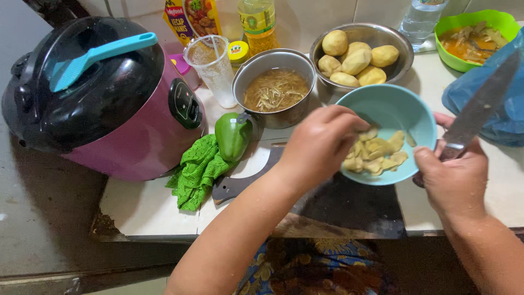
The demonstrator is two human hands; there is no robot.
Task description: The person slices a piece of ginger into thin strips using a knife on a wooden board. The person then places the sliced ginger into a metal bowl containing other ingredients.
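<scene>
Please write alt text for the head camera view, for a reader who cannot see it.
A person's left hand reaches into a light blue bowl of potato slices; the right hand holds a knife. Behind stand a steel bowl of peeled potatoes and a rice cooker.

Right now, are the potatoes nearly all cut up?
Not by the look of it. Done: a small heap of potato slices lies in the light blue bowl. In hand: the left hand reaches into that bowl, and the right hand holds a knife. Left: about six whole peeled potatoes sit uncut in the metal bowl, and the green pepper is whole.
</scene>
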